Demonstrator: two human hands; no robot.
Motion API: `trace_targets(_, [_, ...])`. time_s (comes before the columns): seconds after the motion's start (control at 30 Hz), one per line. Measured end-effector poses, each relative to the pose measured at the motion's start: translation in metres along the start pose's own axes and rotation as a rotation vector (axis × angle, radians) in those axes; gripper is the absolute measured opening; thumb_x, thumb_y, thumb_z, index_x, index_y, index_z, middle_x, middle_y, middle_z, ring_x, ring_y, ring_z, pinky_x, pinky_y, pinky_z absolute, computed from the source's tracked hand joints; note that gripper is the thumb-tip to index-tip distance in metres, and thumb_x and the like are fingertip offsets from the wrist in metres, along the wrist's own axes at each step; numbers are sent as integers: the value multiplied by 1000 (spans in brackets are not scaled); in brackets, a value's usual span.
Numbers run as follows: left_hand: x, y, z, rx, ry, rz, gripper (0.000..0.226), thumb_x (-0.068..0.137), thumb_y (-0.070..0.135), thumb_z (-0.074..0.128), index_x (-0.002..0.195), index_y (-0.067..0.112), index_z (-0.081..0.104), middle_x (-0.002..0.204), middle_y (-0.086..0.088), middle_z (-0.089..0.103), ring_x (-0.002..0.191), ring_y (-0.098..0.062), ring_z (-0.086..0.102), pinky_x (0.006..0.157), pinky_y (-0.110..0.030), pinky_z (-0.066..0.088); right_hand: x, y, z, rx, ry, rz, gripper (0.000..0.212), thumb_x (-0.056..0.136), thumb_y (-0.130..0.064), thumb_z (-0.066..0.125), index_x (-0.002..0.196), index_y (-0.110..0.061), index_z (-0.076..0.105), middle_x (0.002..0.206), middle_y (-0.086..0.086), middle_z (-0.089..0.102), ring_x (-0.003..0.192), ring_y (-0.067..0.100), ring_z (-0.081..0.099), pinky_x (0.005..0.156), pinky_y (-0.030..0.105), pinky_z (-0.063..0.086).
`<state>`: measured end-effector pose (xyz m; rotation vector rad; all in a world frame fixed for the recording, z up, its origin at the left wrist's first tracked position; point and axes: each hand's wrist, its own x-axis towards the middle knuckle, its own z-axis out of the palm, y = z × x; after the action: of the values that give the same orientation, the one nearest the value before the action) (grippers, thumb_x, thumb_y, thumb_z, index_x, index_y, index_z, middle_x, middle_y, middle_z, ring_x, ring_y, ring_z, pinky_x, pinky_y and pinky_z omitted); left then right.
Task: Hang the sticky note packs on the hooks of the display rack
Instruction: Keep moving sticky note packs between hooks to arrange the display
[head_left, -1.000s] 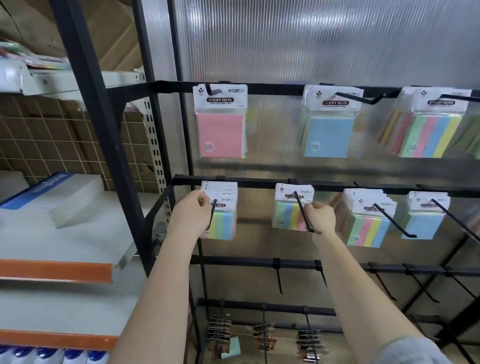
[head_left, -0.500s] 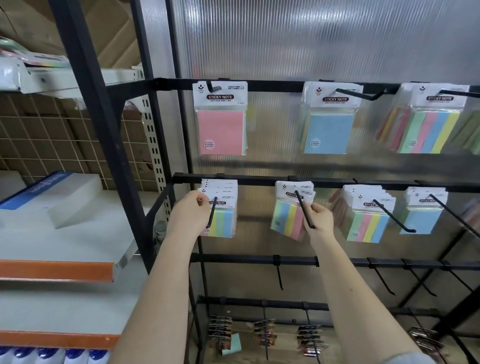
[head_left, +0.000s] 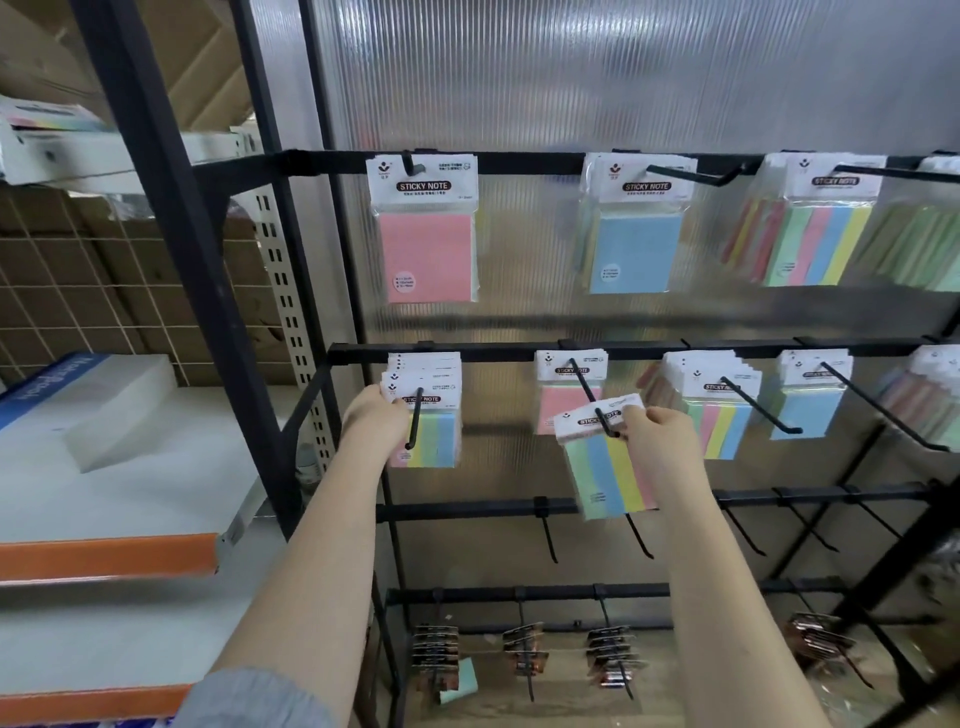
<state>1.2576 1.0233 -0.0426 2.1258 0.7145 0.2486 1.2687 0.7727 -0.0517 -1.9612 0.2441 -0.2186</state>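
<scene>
Striped pack (head_left: 608, 457) has slid to the hook's (head_left: 592, 397) tip, pinched by right hand (head_left: 657, 431).

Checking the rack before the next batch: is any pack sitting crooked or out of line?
Yes. The striped pack pinched by the right hand is tilted at the tip of the second middle-row hook, not pushed back against the pink pack. The other packs hang straight.

Off to the left, a white box with a blue band (head_left: 83, 395) sat on an orange-edged shelf (head_left: 109, 556), while carded packs of binder clips (head_left: 435, 649) hung along the bottom rail.
</scene>
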Motion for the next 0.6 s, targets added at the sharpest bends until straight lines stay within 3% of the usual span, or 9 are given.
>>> trace_targets(0.1, [0,-1,2,23,19,-20,28,99,19,39,120,9,54,91,-5,50,58,-8,39,44,-20,27,-9,-7,-9,-77,24,-24,41,91,-15,45,57,-17,22,55,1,19,52,17,16,52,28,12])
trace_targets(0.27, [-6,-7,3,-45,33,-25,16,98,19,47,110,11,54,96,-6,54,57,-8,40,42,-17,29,-20,-18,-22,-276,20,-31,39,88,-14,44,55,-15,24,54,3,21,52,19,18,53,28,14])
trace_targets(0.4, [-1,-15,5,-125,6,-14,26,95,28,53,112,9,56,98,-7,62,58,-8,45,46,-20,31,-31,-29,-32,-331,48,-48,36,85,-13,44,56,-16,23,55,4,23,56,20,20,53,30,15])
trace_targets(0.6, [-3,-23,6,-188,-15,28,22,96,25,52,103,7,63,75,-1,57,56,-9,50,46,-20,32,-48,-43,-36,-315,76,-98,40,87,-13,43,53,-17,22,53,3,21,53,18,19,52,30,15])
